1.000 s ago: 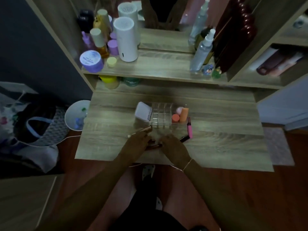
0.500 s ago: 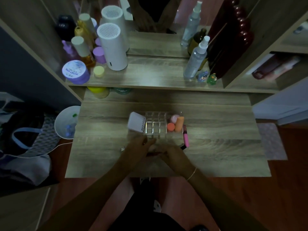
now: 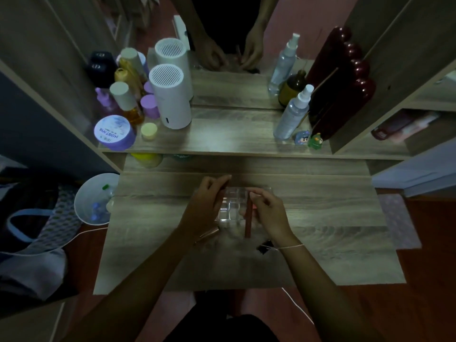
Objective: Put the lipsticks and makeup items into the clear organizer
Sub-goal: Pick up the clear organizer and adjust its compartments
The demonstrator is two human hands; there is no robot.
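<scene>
The clear organizer (image 3: 232,206) with its grid of cells sits mid-table, partly hidden by both hands. My right hand (image 3: 269,213) pinches the top of a long dark-red lip pencil (image 3: 248,218), which hangs nearly upright at the organizer's right side. My left hand (image 3: 204,206) is over the organizer's left part, fingers closed on a thin stick-like item near its fingertips (image 3: 225,182). A rose-gold tube (image 3: 209,234) lies on the table under my left wrist. A small black item (image 3: 265,248) lies by my right wrist.
The shelf behind holds a white cylindrical device (image 3: 170,97), a purple jar (image 3: 114,133), several bottles, two spray bottles (image 3: 293,112) and small figurines (image 3: 315,141). A mirror behind reflects my hands. A white bin (image 3: 95,198) stands left of the table (image 3: 333,218), with bags beside it.
Both hands rose from the table's front toward the organizer, each carrying an item. The white box, orange and pink items at the organizer are hidden now. The camera tilted down.
</scene>
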